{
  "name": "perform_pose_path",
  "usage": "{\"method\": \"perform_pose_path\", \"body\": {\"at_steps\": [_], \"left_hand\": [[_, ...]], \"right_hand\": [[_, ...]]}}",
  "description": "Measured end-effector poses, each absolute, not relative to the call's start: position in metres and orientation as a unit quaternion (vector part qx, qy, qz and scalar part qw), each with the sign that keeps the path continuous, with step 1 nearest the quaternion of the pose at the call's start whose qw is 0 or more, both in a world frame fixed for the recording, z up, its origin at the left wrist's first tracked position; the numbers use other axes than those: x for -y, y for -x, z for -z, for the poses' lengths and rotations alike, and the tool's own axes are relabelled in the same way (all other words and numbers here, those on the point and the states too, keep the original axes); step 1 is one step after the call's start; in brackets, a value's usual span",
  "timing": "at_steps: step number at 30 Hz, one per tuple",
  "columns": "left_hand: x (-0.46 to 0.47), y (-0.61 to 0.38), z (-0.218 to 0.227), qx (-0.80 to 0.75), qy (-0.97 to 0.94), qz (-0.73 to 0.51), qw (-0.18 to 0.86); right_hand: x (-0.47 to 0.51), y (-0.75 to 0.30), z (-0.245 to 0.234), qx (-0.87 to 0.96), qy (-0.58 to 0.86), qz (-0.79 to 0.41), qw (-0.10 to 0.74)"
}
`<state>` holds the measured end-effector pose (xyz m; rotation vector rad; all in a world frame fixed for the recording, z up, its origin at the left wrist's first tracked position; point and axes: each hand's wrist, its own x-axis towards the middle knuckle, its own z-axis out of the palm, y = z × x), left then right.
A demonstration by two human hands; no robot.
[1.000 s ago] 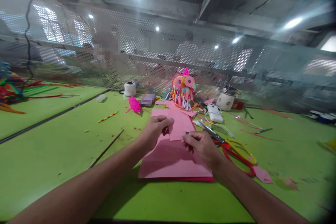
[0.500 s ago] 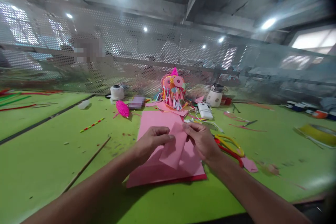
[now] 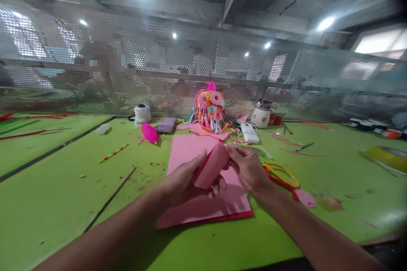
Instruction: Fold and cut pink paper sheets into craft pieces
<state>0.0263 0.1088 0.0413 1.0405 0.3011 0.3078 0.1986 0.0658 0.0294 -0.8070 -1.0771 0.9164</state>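
A small piece of pink paper point(image 3: 211, 165) is held between both hands, bent lengthwise into a narrow curved shape. My left hand point(image 3: 187, 180) cradles it from below and the left, thumb along its upper side and fingertips showing beneath. At the paper's upper right end, my right hand point(image 3: 246, 165) pinches the edge between thumb and fingers. Under the hands lie larger pink sheets point(image 3: 187, 148) on the green table, with a red sheet point(image 3: 237, 216) peeking out at the near edge.
Scissors with yellow and red handles point(image 3: 281, 178) lie right of my right hand, beside a pink scrap point(image 3: 305, 198). A thin stick point(image 3: 110, 199) rests at left. Behind the sheets stand a fringed paper owl point(image 3: 210, 108), a pink yarn bundle point(image 3: 149, 133) and a white jar point(image 3: 261, 114).
The small paper was flatter and is now curved lengthwise. My left hand has gone from pinching its face to supporting it from beneath, fingers spread. My right hand keeps its pinch.
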Motion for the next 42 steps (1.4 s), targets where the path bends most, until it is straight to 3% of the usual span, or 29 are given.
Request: {"method": "perform_pose_path", "body": {"at_steps": [9, 23, 26, 33, 38, 42], "left_hand": [[-0.117, -0.025, -0.033, -0.255, -0.576, -0.234, 0.741], [-0.108, -0.026, -0.04, -0.238, -0.579, -0.212, 0.751], [-0.116, -0.026, -0.039, -0.243, -0.645, -0.248, 0.681], [-0.143, -0.025, -0.028, -0.321, -0.795, -0.311, 0.41], [-0.153, -0.018, -0.037, -0.335, -0.835, -0.278, 0.337], [-0.157, -0.017, -0.033, -0.339, -0.845, -0.227, 0.345]], "right_hand": [[-0.07, -0.205, -0.025, 0.523, 0.369, -0.436, 0.633], [-0.075, -0.208, -0.019, 0.515, 0.39, -0.412, 0.642], [-0.077, -0.209, -0.021, 0.493, 0.397, -0.421, 0.65], [-0.074, -0.198, -0.021, 0.493, 0.414, -0.432, 0.632], [-0.079, -0.202, -0.025, 0.487, 0.448, -0.418, 0.623], [-0.079, -0.227, -0.049, 0.474, 0.508, -0.36, 0.622]]}}
